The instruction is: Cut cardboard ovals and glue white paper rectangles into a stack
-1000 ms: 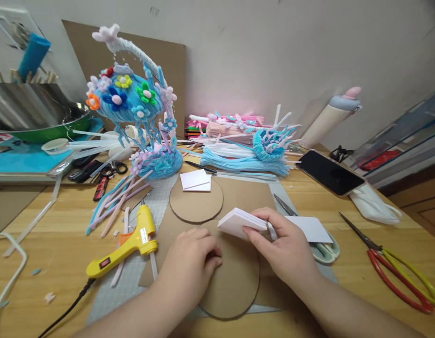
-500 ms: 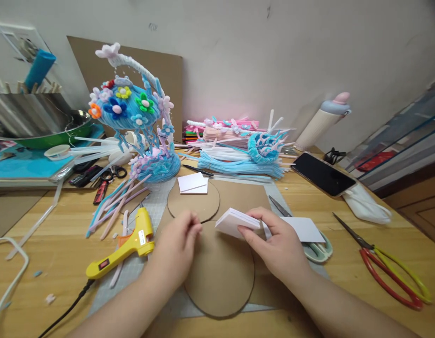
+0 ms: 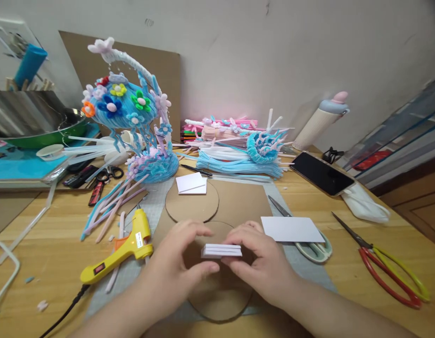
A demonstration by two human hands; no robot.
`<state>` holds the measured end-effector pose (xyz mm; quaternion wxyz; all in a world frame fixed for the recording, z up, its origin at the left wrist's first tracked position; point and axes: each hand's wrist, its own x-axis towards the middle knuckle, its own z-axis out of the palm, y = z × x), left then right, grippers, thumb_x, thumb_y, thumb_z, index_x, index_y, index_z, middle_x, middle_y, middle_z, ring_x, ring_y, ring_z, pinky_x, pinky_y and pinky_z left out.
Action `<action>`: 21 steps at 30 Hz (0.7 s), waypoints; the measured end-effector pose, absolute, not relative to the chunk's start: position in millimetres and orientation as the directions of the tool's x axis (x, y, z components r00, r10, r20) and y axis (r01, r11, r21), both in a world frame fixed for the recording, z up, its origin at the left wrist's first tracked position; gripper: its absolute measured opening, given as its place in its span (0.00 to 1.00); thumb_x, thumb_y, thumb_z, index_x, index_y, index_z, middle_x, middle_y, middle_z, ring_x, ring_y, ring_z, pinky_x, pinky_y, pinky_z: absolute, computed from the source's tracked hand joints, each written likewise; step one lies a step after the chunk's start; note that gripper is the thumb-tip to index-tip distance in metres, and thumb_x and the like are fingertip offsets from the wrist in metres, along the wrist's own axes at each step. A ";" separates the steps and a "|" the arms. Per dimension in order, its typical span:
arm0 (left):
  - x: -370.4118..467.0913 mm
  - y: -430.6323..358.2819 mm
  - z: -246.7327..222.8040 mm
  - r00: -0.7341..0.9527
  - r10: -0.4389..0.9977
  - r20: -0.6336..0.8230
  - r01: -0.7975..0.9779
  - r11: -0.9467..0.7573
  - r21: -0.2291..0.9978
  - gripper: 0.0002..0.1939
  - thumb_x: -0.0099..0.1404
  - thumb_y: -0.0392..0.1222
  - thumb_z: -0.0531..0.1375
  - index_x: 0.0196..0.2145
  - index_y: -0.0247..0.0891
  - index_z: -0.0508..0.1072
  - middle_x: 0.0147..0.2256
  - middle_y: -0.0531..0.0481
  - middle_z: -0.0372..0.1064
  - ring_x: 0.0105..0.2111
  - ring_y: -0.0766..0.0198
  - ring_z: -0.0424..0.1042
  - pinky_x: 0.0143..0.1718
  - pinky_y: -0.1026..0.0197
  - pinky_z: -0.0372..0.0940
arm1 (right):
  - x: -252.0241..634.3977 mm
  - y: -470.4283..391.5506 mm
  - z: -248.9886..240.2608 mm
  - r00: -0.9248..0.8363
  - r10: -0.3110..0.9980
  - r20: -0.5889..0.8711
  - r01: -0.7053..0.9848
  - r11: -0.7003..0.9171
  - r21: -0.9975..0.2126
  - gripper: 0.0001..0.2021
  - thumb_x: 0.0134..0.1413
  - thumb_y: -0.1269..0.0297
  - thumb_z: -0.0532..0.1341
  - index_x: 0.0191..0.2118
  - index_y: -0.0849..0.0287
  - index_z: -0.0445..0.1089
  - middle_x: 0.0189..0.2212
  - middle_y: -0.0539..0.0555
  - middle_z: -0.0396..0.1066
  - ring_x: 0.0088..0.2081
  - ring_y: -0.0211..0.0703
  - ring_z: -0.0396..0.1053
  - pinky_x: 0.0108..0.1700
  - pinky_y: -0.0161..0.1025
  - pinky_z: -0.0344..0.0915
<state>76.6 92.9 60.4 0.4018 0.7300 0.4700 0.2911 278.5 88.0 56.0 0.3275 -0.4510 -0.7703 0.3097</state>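
Observation:
My right hand pinches a small stack of white foam board pieces, held edge-on above the near cardboard circle. Close to the stack's left end, my left hand is open, with thumb and fingers apart. Behind the hands, two white pieces lie overlapping on the far cardboard circle. A larger white rectangle rests on the pale green-handled scissors, just right of my right hand.
A yellow hot glue gun lies left of my left hand, its cord trailing forward. Red and yellow handled scissors and a phone are at right. A flowered pipe-cleaner model stands behind, beside bundled pipe cleaners.
My right hand has moved left and down and turned the white stack edge-on. My left hand has opened from a closed pose. The camera view has shifted slightly.

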 end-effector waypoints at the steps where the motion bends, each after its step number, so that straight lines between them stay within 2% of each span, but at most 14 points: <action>1: 79.0 90.7 58.9 0.404 0.914 0.048 0.460 -0.248 0.852 0.09 0.59 0.34 0.62 0.37 0.46 0.71 0.38 0.53 0.70 0.41 0.60 0.68 0.42 0.58 0.61 | 277.7 87.5 55.2 -0.384 0.898 0.216 0.488 0.395 -0.778 0.11 0.48 0.79 0.61 0.33 0.54 0.70 0.29 0.47 0.73 0.33 0.42 0.66 0.41 0.43 0.57; 2: 80.7 89.3 57.2 0.405 0.912 0.058 0.468 -0.261 0.844 0.06 0.61 0.34 0.60 0.34 0.44 0.71 0.34 0.53 0.69 0.38 0.61 0.68 0.39 0.58 0.62 | 277.2 87.0 54.3 -0.382 0.902 0.200 0.488 0.380 -0.785 0.10 0.48 0.79 0.62 0.33 0.54 0.70 0.29 0.47 0.73 0.34 0.42 0.67 0.41 0.42 0.58; 4: 82.3 88.5 53.8 0.405 0.912 0.060 0.483 -0.269 0.833 0.05 0.62 0.34 0.59 0.31 0.43 0.71 0.31 0.54 0.69 0.34 0.62 0.68 0.36 0.58 0.61 | 277.1 86.1 52.4 -0.367 0.917 0.159 0.488 0.335 -0.806 0.09 0.49 0.77 0.64 0.33 0.54 0.71 0.30 0.48 0.74 0.35 0.44 0.66 0.40 0.42 0.59; 7: 82.5 89.3 51.9 0.373 0.926 0.059 0.509 -0.257 0.822 0.04 0.62 0.36 0.60 0.30 0.43 0.72 0.30 0.53 0.71 0.34 0.61 0.69 0.35 0.58 0.61 | 277.7 85.5 49.4 -0.337 0.932 0.131 0.472 0.288 -0.834 0.06 0.50 0.73 0.66 0.31 0.54 0.71 0.30 0.49 0.75 0.36 0.45 0.66 0.39 0.42 0.60; 12: 83.9 88.7 55.6 0.386 0.919 0.077 0.522 -0.286 0.804 0.06 0.64 0.39 0.58 0.29 0.42 0.72 0.28 0.52 0.70 0.32 0.60 0.69 0.34 0.58 0.60 | 276.7 87.1 48.6 -0.334 0.926 0.177 0.449 0.322 -0.833 0.06 0.50 0.73 0.66 0.28 0.55 0.70 0.27 0.47 0.75 0.31 0.42 0.67 0.40 0.43 0.59; 15: 84.9 87.5 55.2 0.377 0.922 0.087 0.514 -0.286 0.809 0.06 0.64 0.39 0.58 0.29 0.41 0.72 0.27 0.52 0.69 0.31 0.60 0.68 0.33 0.57 0.59 | 275.9 88.0 51.1 -0.348 0.925 0.156 0.469 0.316 -0.825 0.06 0.50 0.73 0.65 0.27 0.55 0.70 0.27 0.47 0.75 0.31 0.42 0.66 0.39 0.42 0.59; 17: 85.2 86.6 53.7 0.341 0.937 0.079 0.449 -0.236 0.862 0.05 0.63 0.40 0.59 0.29 0.42 0.72 0.27 0.52 0.70 0.31 0.60 0.68 0.33 0.57 0.60 | 276.0 88.2 52.6 -0.357 0.924 0.137 0.479 0.307 -0.822 0.05 0.50 0.73 0.65 0.30 0.54 0.71 0.28 0.48 0.75 0.34 0.44 0.66 0.39 0.42 0.59; 21: 84.7 86.7 51.5 0.252 0.968 -0.011 0.140 -0.026 0.990 0.03 0.59 0.37 0.61 0.30 0.44 0.70 0.31 0.55 0.71 0.35 0.61 0.69 0.37 0.59 0.62 | 278.3 89.3 53.6 -0.332 0.923 0.195 0.443 0.335 -0.831 0.08 0.49 0.71 0.66 0.35 0.53 0.70 0.33 0.50 0.74 0.38 0.46 0.66 0.41 0.43 0.60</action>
